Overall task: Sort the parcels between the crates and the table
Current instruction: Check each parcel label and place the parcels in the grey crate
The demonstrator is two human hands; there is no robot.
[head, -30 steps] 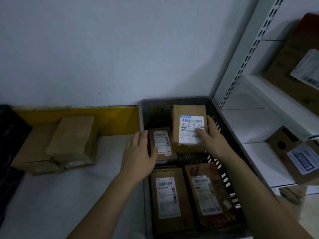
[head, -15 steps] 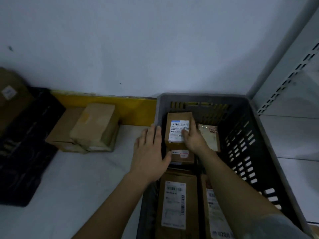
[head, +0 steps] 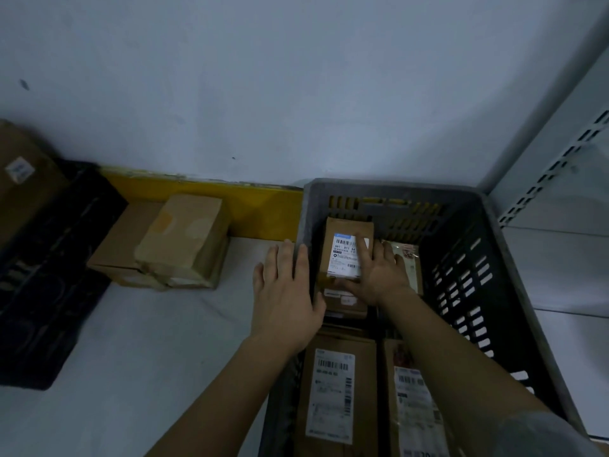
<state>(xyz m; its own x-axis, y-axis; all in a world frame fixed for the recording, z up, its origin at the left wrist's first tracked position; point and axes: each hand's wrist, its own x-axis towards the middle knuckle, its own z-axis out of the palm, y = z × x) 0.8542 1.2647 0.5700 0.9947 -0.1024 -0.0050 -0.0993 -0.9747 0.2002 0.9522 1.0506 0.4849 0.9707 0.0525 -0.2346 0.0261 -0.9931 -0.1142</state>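
Note:
A grey slotted crate (head: 389, 188) stands at the right of the white table (head: 148, 341). At its back left, my right hand (head: 379, 275) grips a brown parcel with a white label (head: 342, 239), index finger lying on the label. This parcel lies partly over a smaller brown parcel (head: 346, 301). A flat packet (head: 410, 258) sits behind my right hand. Two long labelled parcels (head: 336, 390) (head: 415, 400) lie at the crate's front. My left hand (head: 286, 291) rests flat on the crate's left rim, fingers straight.
Two plain brown boxes (head: 188, 239) (head: 125, 239) sit on the table by the yellow wall strip (head: 197, 199). A black crate (head: 39, 275) with a large carton (head: 23, 173) stands at the far left. White shelving (head: 553, 166) rises at the right.
My right hand has carried the labelled parcel from the crate's back right to its back left, over the smaller parcel. The left hand stays on the rim. The view has swung left.

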